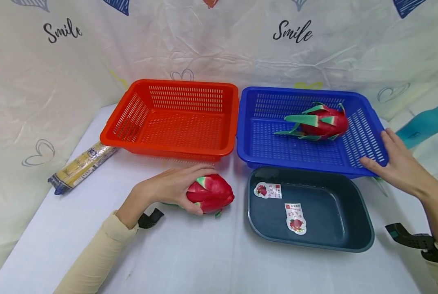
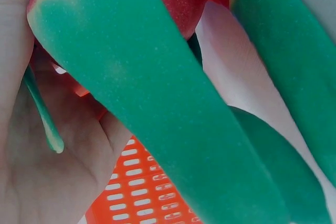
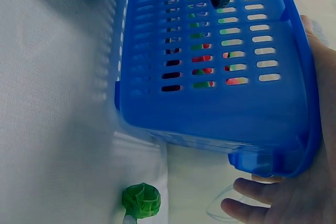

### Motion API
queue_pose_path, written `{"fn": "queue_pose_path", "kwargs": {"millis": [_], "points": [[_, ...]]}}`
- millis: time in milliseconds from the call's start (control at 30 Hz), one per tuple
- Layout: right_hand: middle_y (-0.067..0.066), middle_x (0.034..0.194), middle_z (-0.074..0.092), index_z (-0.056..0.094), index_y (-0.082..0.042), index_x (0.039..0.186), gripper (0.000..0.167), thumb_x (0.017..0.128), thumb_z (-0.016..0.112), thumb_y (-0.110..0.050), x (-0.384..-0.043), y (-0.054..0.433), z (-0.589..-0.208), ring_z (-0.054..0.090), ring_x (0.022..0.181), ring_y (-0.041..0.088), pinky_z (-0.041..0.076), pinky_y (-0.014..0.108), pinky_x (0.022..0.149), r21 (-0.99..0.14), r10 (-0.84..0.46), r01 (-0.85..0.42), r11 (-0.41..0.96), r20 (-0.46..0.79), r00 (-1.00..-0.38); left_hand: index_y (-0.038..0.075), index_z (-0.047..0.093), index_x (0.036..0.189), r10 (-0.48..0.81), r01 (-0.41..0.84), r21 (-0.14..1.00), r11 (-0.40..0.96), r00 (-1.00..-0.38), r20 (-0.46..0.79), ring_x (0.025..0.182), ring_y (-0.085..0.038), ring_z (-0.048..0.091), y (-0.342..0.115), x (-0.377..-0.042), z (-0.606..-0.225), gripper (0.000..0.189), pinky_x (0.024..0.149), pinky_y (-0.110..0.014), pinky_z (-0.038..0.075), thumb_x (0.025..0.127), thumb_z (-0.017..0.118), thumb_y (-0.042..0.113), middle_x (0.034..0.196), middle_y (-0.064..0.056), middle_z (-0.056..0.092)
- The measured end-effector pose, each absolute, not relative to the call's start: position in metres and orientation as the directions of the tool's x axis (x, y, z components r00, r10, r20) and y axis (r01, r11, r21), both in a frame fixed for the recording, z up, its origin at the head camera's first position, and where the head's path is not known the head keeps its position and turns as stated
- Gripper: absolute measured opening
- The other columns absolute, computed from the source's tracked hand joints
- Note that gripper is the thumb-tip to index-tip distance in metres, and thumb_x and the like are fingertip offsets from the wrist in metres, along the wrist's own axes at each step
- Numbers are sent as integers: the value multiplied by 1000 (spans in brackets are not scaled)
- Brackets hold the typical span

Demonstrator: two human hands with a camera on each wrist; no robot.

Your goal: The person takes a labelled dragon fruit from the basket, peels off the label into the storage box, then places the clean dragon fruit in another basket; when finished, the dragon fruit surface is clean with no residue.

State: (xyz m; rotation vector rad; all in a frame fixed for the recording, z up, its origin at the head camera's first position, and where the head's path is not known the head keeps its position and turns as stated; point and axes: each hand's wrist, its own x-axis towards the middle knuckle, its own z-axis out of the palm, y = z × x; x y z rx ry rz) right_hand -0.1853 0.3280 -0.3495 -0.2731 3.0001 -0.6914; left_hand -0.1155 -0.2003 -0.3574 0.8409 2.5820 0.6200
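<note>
My left hand (image 1: pixel 178 188) grips a red dragon fruit (image 1: pixel 215 192) with green leaves, low over the white table in front of the red basket (image 1: pixel 160 153). In the left wrist view the long leaves (image 2: pixel 157 93) fill much of the picture. My right hand (image 1: pixel 402 163) holds the blue basket (image 1: pixel 354 165) at its near right corner, thumb over the rim. From the right wrist view, several fingers (image 3: pixel 247 208) reach past the basket's outer side. Inside the blue basket lies another dragon fruit (image 1: pixel 325 124), its leaves pointing left.
A dark grey basin (image 1: pixel 325 220) stands before the blue basket, with two dragon fruit stickers (image 1: pixel 296 224) inside. A yellow packet (image 1: pixel 83 167) lies left of the red basket. At the right is a teal bottle (image 1: pixel 424 124). A crumpled green ball-shaped thing (image 3: pixel 142 200) lies near the table edge.
</note>
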Motion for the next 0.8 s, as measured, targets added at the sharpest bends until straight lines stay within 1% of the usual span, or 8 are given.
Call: {"fn": "queue_pose_path", "kwargs": {"millis": [167,400,533,600,700,800], "points": [[31,156,-20,-12,6,150,96,93,49,-39,-185,328,-350,-6,140,60,8,79,101,-442,-178,-153,884,-14,-984,42,33,144,615,447,520,728,-761,-207,122,-11,50,-200,-115,-357,98,84,-31,56,62,85,55,143,11,43],[31,156,-21,-13,6,150,96,94,50,-40,-186,329,-350,-8,140,60,5,78,102,-453,-185,-157,877,-17,-983,47,31,144,610,431,528,732,-760,-224,123,-7,48,-200,-115,-356,98,83,-27,56,62,85,56,142,15,41],[31,156,-20,-13,5,150,96,93,50,-40,-187,328,-348,-7,140,60,6,78,101,-450,-186,-158,879,-17,-982,48,31,143,621,422,564,710,-753,-219,124,-6,46,-200,-116,-357,97,83,-25,56,63,85,55,142,17,40],[31,156,-20,-13,5,150,96,93,50,-40,-187,328,-348,-7,140,60,7,79,100,-446,-183,-156,881,-17,-983,46,31,144,632,413,595,690,-744,-217,126,-5,44,-201,-116,-358,97,84,-25,56,64,85,54,143,16,39],[31,156,-20,-13,5,150,96,93,50,-39,-186,327,-348,-6,140,60,8,79,100,-443,-179,-155,883,-15,-984,41,32,146,651,397,640,658,-727,-218,130,-7,41,-201,-117,-360,97,86,-26,56,65,85,53,146,15,36],[30,157,-19,-12,5,151,96,93,50,-39,-186,327,-348,-6,141,59,8,79,100,-443,-177,-155,883,-9,-984,39,33,147,653,379,659,649,-723,-227,132,-8,41,-200,-118,-360,98,87,-26,56,64,85,54,148,14,35]]}}
